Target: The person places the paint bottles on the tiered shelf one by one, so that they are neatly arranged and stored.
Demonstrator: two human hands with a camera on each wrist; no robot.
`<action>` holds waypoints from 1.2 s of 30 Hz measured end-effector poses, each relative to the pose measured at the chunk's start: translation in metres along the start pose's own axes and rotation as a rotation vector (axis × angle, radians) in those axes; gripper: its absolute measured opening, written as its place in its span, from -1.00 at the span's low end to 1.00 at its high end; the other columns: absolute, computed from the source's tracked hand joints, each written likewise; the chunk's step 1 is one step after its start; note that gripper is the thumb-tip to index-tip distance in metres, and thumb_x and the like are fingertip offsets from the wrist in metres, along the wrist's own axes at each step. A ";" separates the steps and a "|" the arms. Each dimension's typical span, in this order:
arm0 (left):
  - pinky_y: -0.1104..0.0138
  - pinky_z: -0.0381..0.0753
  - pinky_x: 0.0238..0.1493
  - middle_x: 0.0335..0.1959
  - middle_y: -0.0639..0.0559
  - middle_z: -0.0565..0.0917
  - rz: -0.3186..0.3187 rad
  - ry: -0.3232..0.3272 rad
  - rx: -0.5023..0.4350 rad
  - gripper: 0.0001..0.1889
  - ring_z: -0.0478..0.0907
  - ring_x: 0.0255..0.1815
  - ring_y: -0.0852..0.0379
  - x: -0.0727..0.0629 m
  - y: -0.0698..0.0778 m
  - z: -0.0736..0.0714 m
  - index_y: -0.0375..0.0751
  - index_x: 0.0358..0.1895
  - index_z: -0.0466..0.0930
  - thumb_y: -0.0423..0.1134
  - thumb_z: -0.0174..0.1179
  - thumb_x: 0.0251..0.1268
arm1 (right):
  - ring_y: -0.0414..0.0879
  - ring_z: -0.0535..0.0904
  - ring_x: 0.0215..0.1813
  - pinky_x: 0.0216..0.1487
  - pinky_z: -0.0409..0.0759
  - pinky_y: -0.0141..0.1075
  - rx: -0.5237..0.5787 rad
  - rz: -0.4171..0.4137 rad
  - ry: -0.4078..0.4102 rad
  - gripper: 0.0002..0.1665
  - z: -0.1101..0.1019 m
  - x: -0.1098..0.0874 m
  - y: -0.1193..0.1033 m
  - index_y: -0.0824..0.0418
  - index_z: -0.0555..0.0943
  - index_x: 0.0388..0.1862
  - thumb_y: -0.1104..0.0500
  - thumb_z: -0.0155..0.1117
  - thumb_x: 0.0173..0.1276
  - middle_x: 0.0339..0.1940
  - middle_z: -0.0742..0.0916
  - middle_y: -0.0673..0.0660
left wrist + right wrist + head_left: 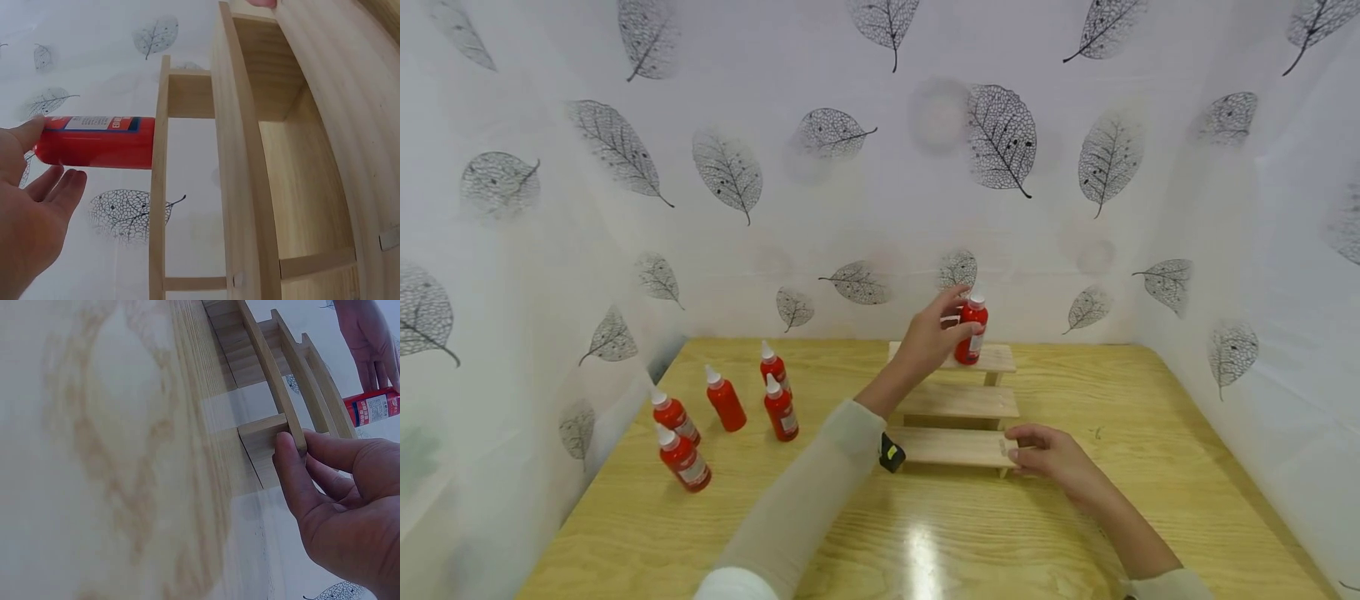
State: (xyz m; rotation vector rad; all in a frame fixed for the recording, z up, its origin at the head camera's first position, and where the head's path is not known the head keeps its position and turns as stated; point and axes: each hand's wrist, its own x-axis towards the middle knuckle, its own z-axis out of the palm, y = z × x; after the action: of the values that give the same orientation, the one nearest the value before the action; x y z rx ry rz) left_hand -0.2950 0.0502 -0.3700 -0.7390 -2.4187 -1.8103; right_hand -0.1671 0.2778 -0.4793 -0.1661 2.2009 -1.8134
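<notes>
A red squeeze bottle (973,333) with a white cap stands upright on the top step of a three-step wooden stand (958,402). My left hand (927,340) has its thumb and fingers about this bottle. In the left wrist view, the bottle (100,142) meets the top step at its base, with the thumb on one side and fingertips (75,181) close to the other. At the right end of the lowest step, my right hand (1056,462) pinches the board's edge between thumb and fingers, as the right wrist view also shows at the stand (290,394).
Several more red bottles (726,402) stand on the left of the wooden table (865,533). A small black object with a yellow mark (891,452) is at the lowest step's left end. White leaf-patterned sheets (880,192) enclose the table's back and sides.
</notes>
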 end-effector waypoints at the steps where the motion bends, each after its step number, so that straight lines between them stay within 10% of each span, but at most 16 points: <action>1: 0.14 0.58 0.29 0.39 -0.08 0.52 0.008 0.009 0.006 -0.35 0.55 0.31 -0.03 -0.001 0.000 -0.002 0.11 0.51 0.30 -0.22 0.29 0.40 | -0.11 0.64 -0.01 0.06 0.73 -0.17 0.001 0.003 0.002 -0.36 0.000 0.000 0.000 0.60 0.35 0.34 0.23 0.29 0.44 0.13 0.58 0.40; 18: 0.14 0.54 0.32 0.32 0.08 0.55 0.129 0.059 0.211 -0.40 0.50 0.29 0.06 -0.073 -0.008 -0.052 0.13 0.48 0.34 -0.06 0.27 0.42 | -0.10 0.64 0.00 0.06 0.73 -0.18 -0.001 0.008 0.008 -0.35 0.000 -0.001 -0.001 0.59 0.33 0.35 0.23 0.28 0.45 0.14 0.57 0.41; 36: 0.11 0.58 0.26 0.23 0.04 0.63 0.074 0.336 0.235 -0.49 0.56 0.22 0.09 -0.164 -0.038 -0.122 -0.02 0.35 0.50 -0.15 0.32 0.37 | -0.12 0.66 -0.04 0.06 0.73 -0.19 0.018 0.001 0.014 -0.36 0.001 0.001 0.002 0.62 0.33 0.34 0.26 0.27 0.45 0.12 0.59 0.41</action>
State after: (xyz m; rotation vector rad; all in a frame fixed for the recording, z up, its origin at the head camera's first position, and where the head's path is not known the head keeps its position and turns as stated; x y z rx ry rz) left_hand -0.1948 -0.1271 -0.4138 -0.4546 -2.2917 -1.4512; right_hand -0.1674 0.2768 -0.4817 -0.1486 2.1935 -1.8386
